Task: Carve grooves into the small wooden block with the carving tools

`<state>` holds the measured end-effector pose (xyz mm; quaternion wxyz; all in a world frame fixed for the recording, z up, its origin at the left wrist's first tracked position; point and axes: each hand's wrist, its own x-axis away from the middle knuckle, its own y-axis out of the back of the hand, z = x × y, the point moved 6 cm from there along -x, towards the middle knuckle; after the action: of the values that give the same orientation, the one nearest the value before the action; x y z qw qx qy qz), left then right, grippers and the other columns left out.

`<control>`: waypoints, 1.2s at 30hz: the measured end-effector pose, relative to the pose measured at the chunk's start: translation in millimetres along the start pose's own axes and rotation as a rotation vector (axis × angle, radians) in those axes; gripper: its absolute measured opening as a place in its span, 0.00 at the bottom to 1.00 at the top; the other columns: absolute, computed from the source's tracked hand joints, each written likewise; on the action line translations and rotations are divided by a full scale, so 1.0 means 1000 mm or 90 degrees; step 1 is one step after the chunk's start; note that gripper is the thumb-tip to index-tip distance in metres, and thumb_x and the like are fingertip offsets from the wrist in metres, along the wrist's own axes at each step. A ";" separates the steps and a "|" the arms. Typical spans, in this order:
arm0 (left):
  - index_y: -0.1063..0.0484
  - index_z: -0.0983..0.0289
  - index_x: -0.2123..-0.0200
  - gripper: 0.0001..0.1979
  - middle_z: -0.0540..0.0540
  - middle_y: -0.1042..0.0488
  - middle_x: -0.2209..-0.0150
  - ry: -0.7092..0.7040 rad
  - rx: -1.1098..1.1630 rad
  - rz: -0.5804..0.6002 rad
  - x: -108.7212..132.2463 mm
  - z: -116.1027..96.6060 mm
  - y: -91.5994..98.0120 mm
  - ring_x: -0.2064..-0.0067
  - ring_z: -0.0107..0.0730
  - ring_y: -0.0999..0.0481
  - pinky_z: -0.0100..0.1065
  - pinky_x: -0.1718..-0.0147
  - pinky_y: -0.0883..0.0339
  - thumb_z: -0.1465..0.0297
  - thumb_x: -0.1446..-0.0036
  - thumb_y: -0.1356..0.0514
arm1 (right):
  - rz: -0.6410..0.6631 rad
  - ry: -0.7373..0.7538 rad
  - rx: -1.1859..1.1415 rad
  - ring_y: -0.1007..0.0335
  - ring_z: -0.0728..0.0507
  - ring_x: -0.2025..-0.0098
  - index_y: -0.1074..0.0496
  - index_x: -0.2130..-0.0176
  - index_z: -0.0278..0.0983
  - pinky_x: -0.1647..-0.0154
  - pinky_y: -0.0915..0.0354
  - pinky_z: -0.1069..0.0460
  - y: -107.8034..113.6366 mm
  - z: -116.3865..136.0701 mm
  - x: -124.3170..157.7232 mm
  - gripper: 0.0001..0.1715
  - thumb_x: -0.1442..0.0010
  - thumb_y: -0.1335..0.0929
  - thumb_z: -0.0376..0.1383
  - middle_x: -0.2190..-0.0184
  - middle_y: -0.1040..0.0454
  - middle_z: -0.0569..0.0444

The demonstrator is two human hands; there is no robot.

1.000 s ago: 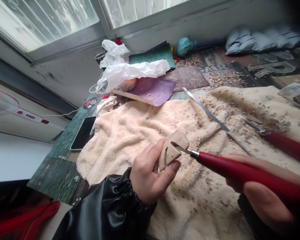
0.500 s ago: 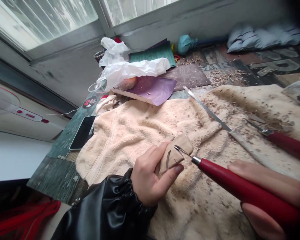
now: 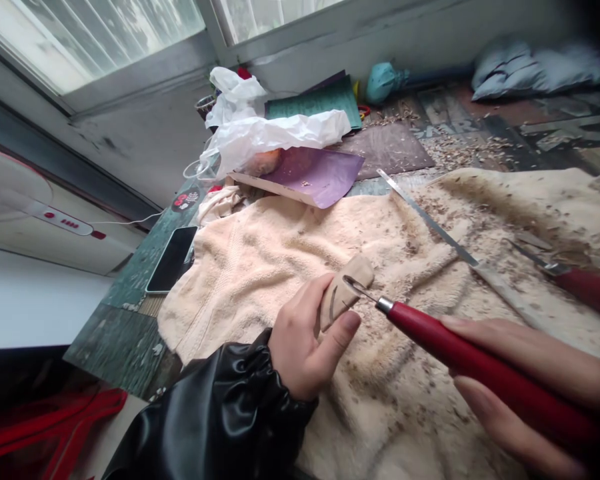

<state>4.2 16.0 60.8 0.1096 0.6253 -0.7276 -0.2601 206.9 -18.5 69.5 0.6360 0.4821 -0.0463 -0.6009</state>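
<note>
My left hand (image 3: 313,340) is closed around a small pale wood block (image 3: 357,275) with rounded edges and dark lines marked on it. In my right hand (image 3: 525,373) is a carving gouge (image 3: 440,340) with a long red handle, a metal collar and a thin shank. Its curved tip lies at the marked face of the block; whether it cuts into the wood I cannot tell. Both hands are over a cream towel (image 3: 260,247) strewn with shavings. The far end of the red handle is dark at the right edge.
A long metal blade tool (image 3: 437,230) and another red-handled carving tool (image 3: 580,287) lie on the towel at right. A phone (image 3: 171,260) rests at left. Behind are purple paper (image 3: 325,175), a white plastic bag (image 3: 290,131) and wood shavings (image 3: 467,148).
The block and my left hand have tilted and shifted slightly up. My right hand and the gouge have moved a little left and up, with the fingers more in view. The camera view has shifted slightly.
</note>
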 end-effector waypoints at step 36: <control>0.46 0.61 0.74 0.22 0.43 0.46 0.82 0.058 -0.094 0.166 0.005 0.002 -0.018 0.81 0.23 0.44 0.29 0.82 0.50 0.49 0.49 0.42 | 0.344 -0.165 -0.065 0.32 0.51 0.81 0.38 0.71 0.41 0.81 0.38 0.57 -0.047 0.004 0.006 0.18 0.33 0.44 0.44 0.81 0.30 0.62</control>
<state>17.6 10.4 49.2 0.2213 0.5270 -0.7757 -0.2675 172.0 -17.3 37.1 0.7852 0.3388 -0.2233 -0.4677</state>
